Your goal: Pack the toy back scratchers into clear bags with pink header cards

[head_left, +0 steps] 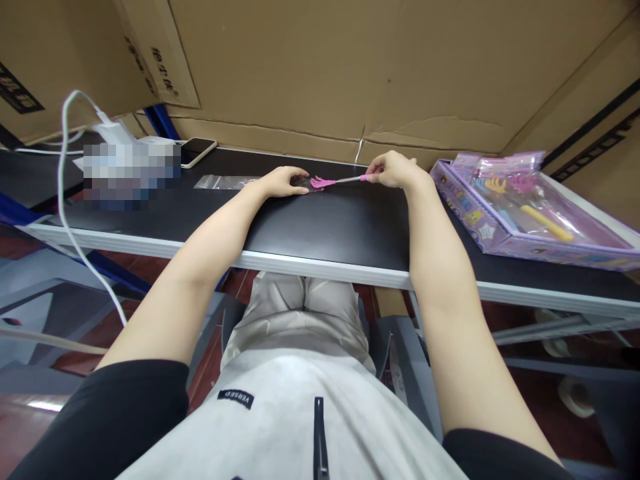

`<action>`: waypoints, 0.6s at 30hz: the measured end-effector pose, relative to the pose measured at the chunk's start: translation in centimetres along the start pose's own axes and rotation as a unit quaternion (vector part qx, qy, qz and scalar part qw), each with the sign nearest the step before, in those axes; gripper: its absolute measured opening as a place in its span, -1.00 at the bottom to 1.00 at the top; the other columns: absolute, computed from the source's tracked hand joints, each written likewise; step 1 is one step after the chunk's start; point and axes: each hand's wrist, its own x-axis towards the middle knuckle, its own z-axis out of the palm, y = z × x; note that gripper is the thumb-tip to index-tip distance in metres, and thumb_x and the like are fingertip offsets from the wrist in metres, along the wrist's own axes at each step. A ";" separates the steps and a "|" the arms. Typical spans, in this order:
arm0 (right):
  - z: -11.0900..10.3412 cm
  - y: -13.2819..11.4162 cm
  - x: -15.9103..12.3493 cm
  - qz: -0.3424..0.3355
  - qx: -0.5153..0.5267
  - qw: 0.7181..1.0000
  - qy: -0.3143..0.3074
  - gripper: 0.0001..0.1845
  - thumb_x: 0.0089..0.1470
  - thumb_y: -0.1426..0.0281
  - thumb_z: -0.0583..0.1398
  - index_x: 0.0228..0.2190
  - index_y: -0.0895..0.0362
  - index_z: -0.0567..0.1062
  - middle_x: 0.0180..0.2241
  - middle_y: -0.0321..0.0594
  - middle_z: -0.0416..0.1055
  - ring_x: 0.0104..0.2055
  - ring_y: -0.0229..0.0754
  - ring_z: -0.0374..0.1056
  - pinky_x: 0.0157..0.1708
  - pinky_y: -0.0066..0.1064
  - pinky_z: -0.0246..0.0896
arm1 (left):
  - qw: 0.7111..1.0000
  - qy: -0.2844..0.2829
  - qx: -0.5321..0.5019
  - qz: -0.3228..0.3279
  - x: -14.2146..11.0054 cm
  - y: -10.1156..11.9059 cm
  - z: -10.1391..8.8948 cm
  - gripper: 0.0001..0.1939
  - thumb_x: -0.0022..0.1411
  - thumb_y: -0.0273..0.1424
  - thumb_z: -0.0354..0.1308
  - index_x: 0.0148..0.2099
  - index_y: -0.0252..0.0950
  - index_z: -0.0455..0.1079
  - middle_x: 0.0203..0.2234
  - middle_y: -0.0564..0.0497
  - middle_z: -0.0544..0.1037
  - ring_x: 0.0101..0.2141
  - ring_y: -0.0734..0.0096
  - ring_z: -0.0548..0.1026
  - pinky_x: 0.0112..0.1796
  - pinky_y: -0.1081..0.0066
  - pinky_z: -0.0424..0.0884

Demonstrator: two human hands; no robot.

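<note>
My right hand (394, 169) grips the pink handle end of a small back scratcher (351, 179). The scratcher has a silver rod and a pink claw-shaped head, which points left. A clear zip-top plastic bag (220, 182) lies flat on the black table, and my left hand (281, 181) pinches its right end. The pink head is at that end of the bag, close to my left fingertips. Whether the head is inside the bag's mouth I cannot tell.
At the right stands an open purple display box (510, 235) with several bagged pink, yellow and blue pieces. A phone (199, 152) and a white charger (117, 132) with its cable (63, 183) are at the left. Cardboard (310, 67) walls the table's back.
</note>
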 end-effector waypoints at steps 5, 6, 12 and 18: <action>0.0 0.0 0.0 -0.001 0.001 1.000 -0.001 -0.65 0.26 -0.01 0.44 -0.16 0.00 0.73 -0.25 -0.11 0.63 0.07 0.24 0.51 0.34 0.55 0.05 | 1.000 0.004 0.021 0.016 0.1 0.4 0.1 -0.33 0.30 -0.15 0.35 0.40 -0.23 0.58 0.32 -0.15 0.66 0.32 -0.01 0.58 0.40 0.13 0.41; 0.0 -0.1 0.0 0.003 -0.001 1.000 -0.003 -0.66 0.26 0.01 0.44 -0.17 0.01 0.73 -0.24 -0.11 0.64 0.07 0.23 0.52 0.35 0.54 0.05 | 0.999 0.005 0.025 0.019 0.2 0.4 0.0 -0.35 0.31 -0.17 0.34 0.39 -0.24 0.59 0.31 -0.15 0.67 0.31 0.00 0.59 0.39 0.13 0.41; -0.2 -0.2 -0.1 0.015 -0.012 1.000 -0.009 -0.66 0.27 0.02 0.44 -0.20 0.04 0.73 -0.21 -0.11 0.66 0.04 0.17 0.54 0.36 0.49 0.08 | 0.997 -0.001 0.056 0.045 0.7 0.4 0.0 -0.45 0.31 -0.24 0.30 0.32 -0.19 0.63 0.20 -0.10 0.73 0.25 0.04 0.62 0.33 0.17 0.44; -0.2 0.8 0.2 -0.002 0.002 1.000 -0.023 -0.51 0.22 -0.15 0.42 -0.23 0.03 0.74 -0.26 -0.15 0.65 -0.02 0.11 0.55 0.26 0.28 0.30 | 0.993 -0.020 0.107 0.055 0.9 0.6 0.0 -0.45 0.31 -0.28 0.24 0.32 -0.16 0.58 0.20 -0.11 0.70 0.23 0.03 0.60 0.28 0.18 0.46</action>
